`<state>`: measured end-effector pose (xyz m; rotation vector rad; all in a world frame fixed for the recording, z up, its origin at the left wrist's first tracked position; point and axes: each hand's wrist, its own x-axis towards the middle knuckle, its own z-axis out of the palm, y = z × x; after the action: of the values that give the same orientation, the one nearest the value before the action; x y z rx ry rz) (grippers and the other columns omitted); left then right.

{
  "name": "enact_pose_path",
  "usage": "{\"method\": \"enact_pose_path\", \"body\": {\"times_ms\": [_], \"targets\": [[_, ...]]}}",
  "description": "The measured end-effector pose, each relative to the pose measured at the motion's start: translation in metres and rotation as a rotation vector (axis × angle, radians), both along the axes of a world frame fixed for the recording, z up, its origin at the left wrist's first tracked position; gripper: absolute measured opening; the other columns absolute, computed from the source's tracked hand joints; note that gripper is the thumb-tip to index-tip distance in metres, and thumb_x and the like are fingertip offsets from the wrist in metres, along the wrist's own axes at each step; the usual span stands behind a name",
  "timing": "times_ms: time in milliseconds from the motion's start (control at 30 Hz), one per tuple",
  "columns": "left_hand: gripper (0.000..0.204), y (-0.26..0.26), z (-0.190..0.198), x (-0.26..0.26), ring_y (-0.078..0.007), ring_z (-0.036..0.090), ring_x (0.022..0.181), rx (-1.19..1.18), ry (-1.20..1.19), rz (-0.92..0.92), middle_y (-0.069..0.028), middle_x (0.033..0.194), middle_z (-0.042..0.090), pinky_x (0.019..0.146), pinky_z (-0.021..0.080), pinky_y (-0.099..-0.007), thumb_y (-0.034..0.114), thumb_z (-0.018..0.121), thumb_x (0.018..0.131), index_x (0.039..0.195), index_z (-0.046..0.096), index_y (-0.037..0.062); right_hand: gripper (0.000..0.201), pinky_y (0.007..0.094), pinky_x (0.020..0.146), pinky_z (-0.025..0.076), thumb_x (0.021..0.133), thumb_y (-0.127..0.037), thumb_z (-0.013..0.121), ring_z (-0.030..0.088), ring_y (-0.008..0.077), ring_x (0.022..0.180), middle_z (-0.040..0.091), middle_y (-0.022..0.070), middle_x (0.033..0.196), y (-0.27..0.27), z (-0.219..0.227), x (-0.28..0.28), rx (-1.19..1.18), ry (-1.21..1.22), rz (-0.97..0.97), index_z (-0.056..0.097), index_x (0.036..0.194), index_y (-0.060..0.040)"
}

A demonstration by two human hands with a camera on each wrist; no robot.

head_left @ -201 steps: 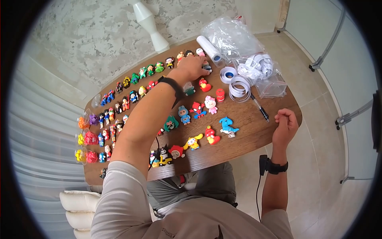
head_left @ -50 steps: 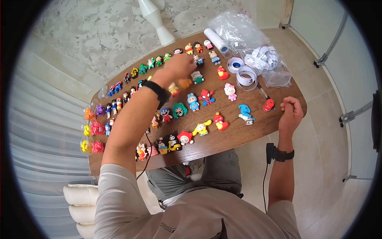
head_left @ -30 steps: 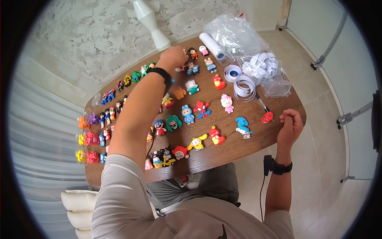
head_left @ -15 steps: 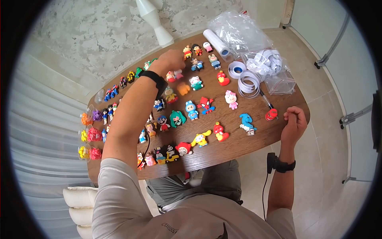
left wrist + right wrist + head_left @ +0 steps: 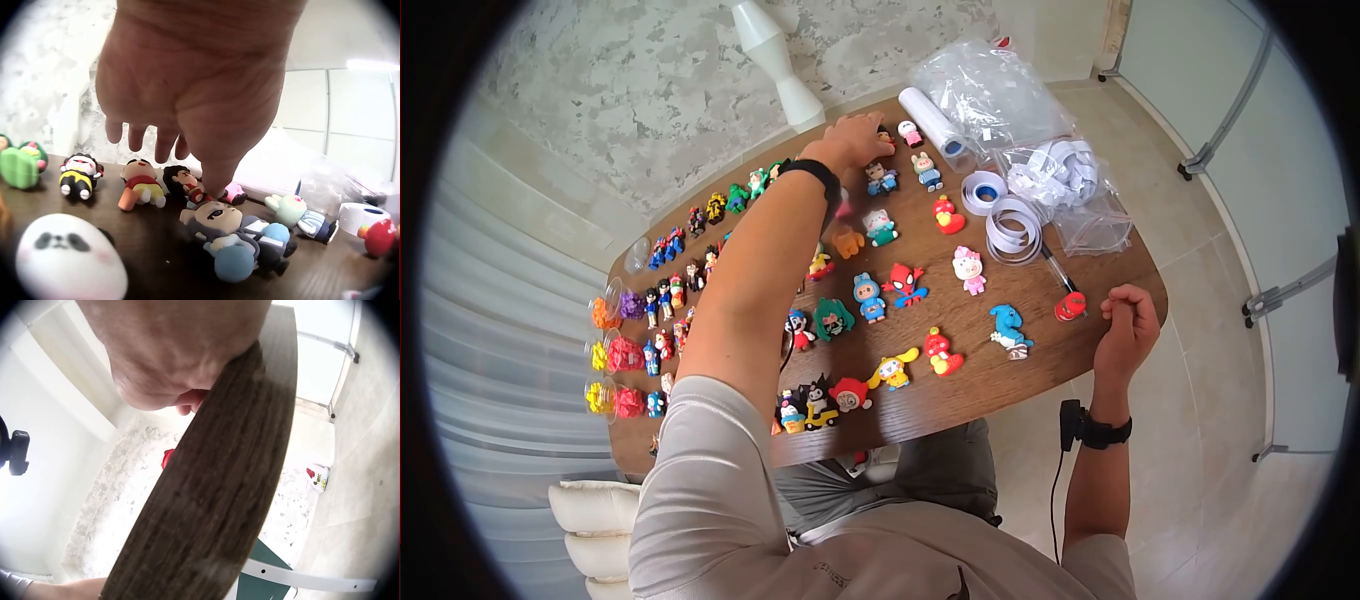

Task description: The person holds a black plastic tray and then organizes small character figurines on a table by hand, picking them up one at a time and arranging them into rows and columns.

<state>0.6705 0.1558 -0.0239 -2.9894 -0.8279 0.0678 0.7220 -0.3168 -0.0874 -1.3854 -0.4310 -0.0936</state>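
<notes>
My left hand [image 5: 852,143] reaches over the back row of small toy figurines. In the left wrist view its fingers extend forward, and the thumb comes down at a dark-haired figurine in red [image 5: 179,179]. Just in front lies a grey-haired figurine [image 5: 220,220] with pale-blue balls; a rabbit figurine [image 5: 294,211] is to its right. A panda-faced figurine [image 5: 69,256] is nearest the camera. My right hand [image 5: 1127,328] rests loosely curled at the right table edge, holding nothing, beside a red rounded toy [image 5: 1070,306]. A blue dinosaur [image 5: 1007,332] lies left of that toy.
Rows of figurines cover the wooden table [image 5: 960,385]. Paper tape rolls [image 5: 1013,228], a pen [image 5: 1056,268], clear plastic bags [image 5: 1000,90] and a white roll [image 5: 930,118] lie at the right back. Clear cups [image 5: 602,350] with coloured pieces line the left end.
My left hand has shifted right along the back row over the last half second. Compared with the oldest frame, the red rounded toy lies farther right, beside the pen. My right hand stays near the edge.
</notes>
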Motion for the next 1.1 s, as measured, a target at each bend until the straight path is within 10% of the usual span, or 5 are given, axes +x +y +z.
{"method": "enact_pose_path", "body": {"times_ms": [467,767,1100], "targets": [[0.071,-0.008,0.004,-0.012,-0.0324,0.058,0.126,-0.007,-0.012,-0.049,-0.0131,0.137,0.062,0.105,0.047,-0.0413,0.048,0.071,0.088,0.146,0.05,0.012,0.015,0.0203,0.067,0.045,0.092,0.005,0.052,0.057,0.0067,0.074,0.062,0.0012,0.083,-0.001,-0.001,0.001,-0.001,-0.019,0.006,0.065,0.094,-0.0011],[0.047,-0.063,0.042,-0.043,-0.0346,0.069,0.099,-0.046,0.179,-0.067,-0.0154,0.106,0.072,0.087,0.053,-0.0458,0.051,0.071,0.087,0.109,0.071,0.0092,0.015,0.0202,0.066,0.044,0.092,0.005,0.051,0.057,0.0064,0.074,0.062,0.001,0.082,0.001,-0.001,0.001,-0.005,-0.014,-0.004,0.065,0.094,-0.0019],[0.06,-0.067,0.011,-0.049,-0.0361,0.06,0.119,0.024,0.021,-0.241,-0.0157,0.119,0.068,0.099,0.048,-0.0477,0.048,0.077,0.081,0.123,0.065,0.008,0.013,0.0203,0.065,0.043,0.094,0.003,0.053,0.056,0.006,0.073,0.062,0.0006,0.081,0.001,-0.001,0.001,-0.027,-0.036,0.0,0.065,0.095,-0.0017]]}}
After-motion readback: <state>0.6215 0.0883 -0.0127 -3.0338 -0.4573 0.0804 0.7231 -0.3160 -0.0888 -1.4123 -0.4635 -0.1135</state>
